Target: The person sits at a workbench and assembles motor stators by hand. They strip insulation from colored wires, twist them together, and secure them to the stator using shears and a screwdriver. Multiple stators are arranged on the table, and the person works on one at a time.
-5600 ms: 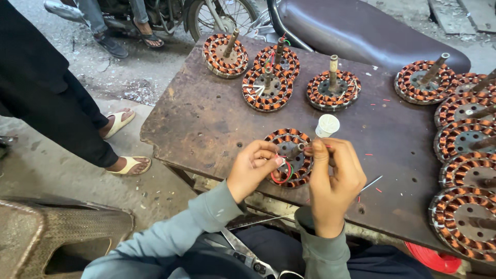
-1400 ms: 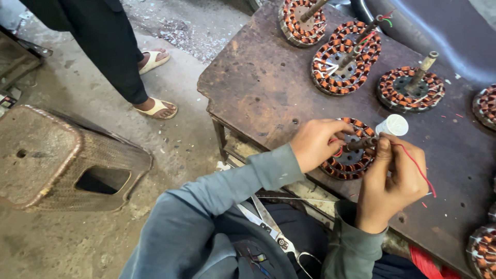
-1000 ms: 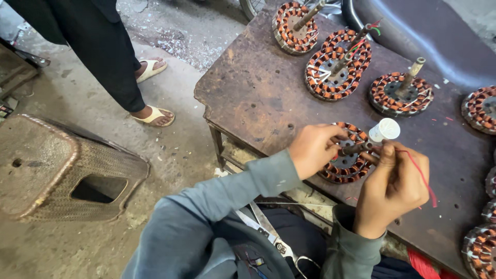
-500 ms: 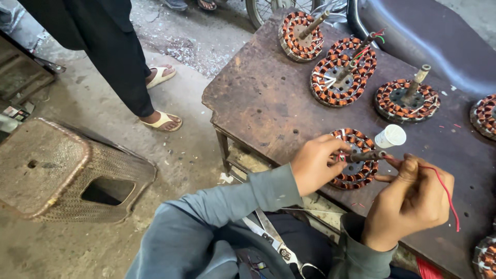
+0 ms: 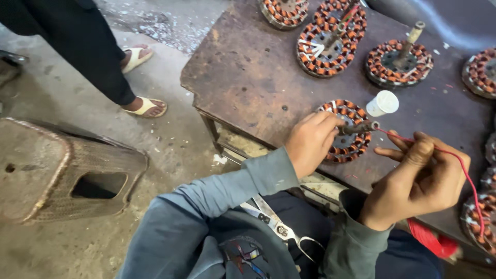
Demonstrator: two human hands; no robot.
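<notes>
A round fan stator with copper windings lies near the front edge of the rusty metal table. My left hand grips its left side, fingers over the rim by the centre shaft. My right hand is just right of the stator, pinching a thin red wire that runs from the shaft over my fingers and down to the right. A small white bottle stands just behind the stator.
Several more wound stators sit along the back and right of the table. Scissors rest on my lap. A person in sandals stands at the left, beside a dented metal stool on the concrete floor.
My right hand has drawn away from the stator to the right, pulling the red wire out longer. My left hand has stayed on the stator. The view has shifted slightly.
</notes>
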